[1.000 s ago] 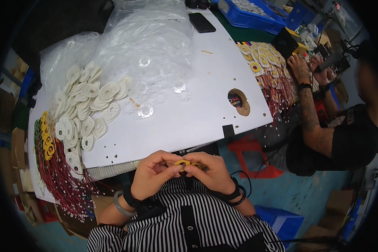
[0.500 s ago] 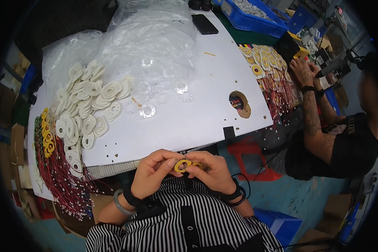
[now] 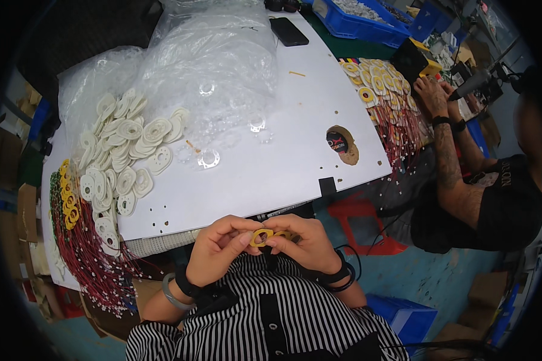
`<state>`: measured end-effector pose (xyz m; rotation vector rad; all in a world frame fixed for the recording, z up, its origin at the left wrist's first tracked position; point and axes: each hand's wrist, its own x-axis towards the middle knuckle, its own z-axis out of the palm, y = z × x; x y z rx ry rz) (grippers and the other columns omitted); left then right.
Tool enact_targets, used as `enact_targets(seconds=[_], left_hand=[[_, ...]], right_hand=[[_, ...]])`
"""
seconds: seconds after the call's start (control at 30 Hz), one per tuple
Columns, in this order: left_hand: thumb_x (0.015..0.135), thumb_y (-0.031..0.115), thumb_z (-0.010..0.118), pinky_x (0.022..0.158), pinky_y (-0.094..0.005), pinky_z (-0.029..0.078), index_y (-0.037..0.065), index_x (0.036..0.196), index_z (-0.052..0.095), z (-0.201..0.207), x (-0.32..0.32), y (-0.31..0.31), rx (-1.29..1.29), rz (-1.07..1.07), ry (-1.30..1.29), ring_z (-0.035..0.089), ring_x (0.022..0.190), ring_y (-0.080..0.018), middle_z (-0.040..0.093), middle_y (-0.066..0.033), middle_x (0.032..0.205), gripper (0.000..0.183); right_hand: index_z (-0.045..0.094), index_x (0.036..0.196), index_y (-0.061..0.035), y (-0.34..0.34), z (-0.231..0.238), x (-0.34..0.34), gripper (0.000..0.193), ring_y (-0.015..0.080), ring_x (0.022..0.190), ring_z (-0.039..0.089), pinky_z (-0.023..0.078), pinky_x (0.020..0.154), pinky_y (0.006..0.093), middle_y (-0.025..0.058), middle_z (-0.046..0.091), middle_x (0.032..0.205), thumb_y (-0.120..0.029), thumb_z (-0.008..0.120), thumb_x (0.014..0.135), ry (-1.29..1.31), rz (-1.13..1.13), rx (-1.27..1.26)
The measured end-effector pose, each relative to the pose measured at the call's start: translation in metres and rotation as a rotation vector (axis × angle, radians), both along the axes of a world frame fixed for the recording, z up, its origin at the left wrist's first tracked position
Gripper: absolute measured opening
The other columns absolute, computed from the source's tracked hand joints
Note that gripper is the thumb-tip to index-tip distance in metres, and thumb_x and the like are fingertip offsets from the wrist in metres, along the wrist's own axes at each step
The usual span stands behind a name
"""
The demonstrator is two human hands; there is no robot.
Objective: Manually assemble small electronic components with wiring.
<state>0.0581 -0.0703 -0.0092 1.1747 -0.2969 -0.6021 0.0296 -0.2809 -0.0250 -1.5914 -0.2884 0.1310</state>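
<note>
In front of my chest, just past the table's near edge, I hold a small yellow ring-shaped part (image 3: 255,236) between both hands. My left hand (image 3: 221,251) pinches its left side with thumb and fingers. My right hand (image 3: 304,245) closes on its right side with the thumb, and more yellow shows at that hand's fingers, partly covered. Whatever lies behind the fingers is hidden. On the table's left side, several yellow ring parts (image 3: 71,201) lie in an overlapping row, with red wires (image 3: 96,265) hanging off the edge beside them.
White oval plates (image 3: 126,129) are heaped on the table (image 3: 259,180) before clear plastic bags (image 3: 211,60). A black phone (image 3: 289,31) lies farther back. At right, a co-worker's hands (image 3: 433,93) work beside wired plates (image 3: 382,81). A red stool (image 3: 355,225) stands below.
Both hands keep their pinch on the yellow ring part, which has tilted slightly. The view has shifted a little.
</note>
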Motion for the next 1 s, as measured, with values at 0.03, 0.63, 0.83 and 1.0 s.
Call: enact_targets(seconds=[0.03, 0.63, 0.83, 1.0], left_hand=[[0.098, 0.009, 0.051, 0.082, -0.0268, 0.056, -0.004, 0.119, 0.055, 0.000, 0.000, -0.001, -0.011, 0.000, 0.033, 0.063, 0.092, -0.0135, 0.063, -0.0116, 0.110, 0.025], [0.094, 0.004, 0.058, 0.076, -0.0212, 0.053, -0.003, 0.113, 0.062, 0.009, 0.003, 0.011, 0.299, 0.087, -0.118, 0.064, 0.088, -0.0097, 0.066, -0.0081, 0.102, 0.020], [0.090, 0.007, 0.063, 0.075, -0.0241, 0.052, 0.002, 0.120, 0.062, 0.044, 0.018, 0.066, 0.652, 0.247, -0.431, 0.065, 0.086, -0.0110, 0.069, -0.0077, 0.101, 0.030], [0.078, 0.008, 0.069, 0.080, -0.0394, 0.048, 0.004, 0.100, 0.067, 0.030, 0.054, 0.144, 1.171, 0.724, -0.928, 0.061, 0.088, -0.0299, 0.066, -0.0112, 0.091, 0.022]], right_hand=[[0.059, 0.117, 0.0027, 0.000, -0.001, 0.000, 0.027, 0.0097, 0.070, 0.066, 0.053, 0.062, 0.0211, 0.0098, 0.069, 0.093, -0.004, 0.062, 0.091, 0.002, -0.004, 0.007], [0.066, 0.107, 0.0021, 0.020, -0.005, 0.010, 0.020, 0.0090, 0.071, 0.064, 0.049, 0.061, 0.0205, 0.0098, 0.070, 0.087, -0.008, 0.066, 0.089, -0.068, -0.075, -0.076], [0.068, 0.102, 0.0021, 0.019, -0.013, 0.007, 0.017, 0.0105, 0.069, 0.066, 0.049, 0.059, 0.0211, 0.0106, 0.070, 0.084, -0.006, 0.068, 0.087, -0.083, -0.057, -0.107], [0.068, 0.102, 0.0037, 0.022, -0.017, 0.008, 0.019, 0.0119, 0.071, 0.068, 0.051, 0.061, 0.0209, 0.0120, 0.071, 0.084, -0.005, 0.069, 0.086, -0.036, 0.007, -0.109]])
